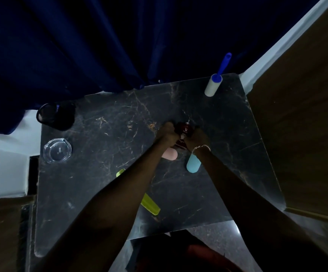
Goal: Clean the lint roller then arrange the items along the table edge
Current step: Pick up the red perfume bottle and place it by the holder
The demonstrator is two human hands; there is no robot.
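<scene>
Both my hands meet over the middle of the dark marble table (100, 183). My left hand (168, 133) and my right hand (195, 137) are each closed on a dark red object with white markings (183, 130), held just above the tabletop. A lint roller (214, 85) with a white roll and blue handle lies at the far right corner, its handle pointing past the edge. Near my wrists lie a pink cylinder (171, 154) and a light blue cylinder (193, 163). A yellow-green piece (150, 205) shows beneath my left forearm, which hides part of it.
A black mesh cup (56, 115) stands at the far left corner, a clear glass ashtray (57, 150) near the left edge. A dark blue curtain (80, 46) hangs behind the table. A wooden panel (300, 124) flanks the right side.
</scene>
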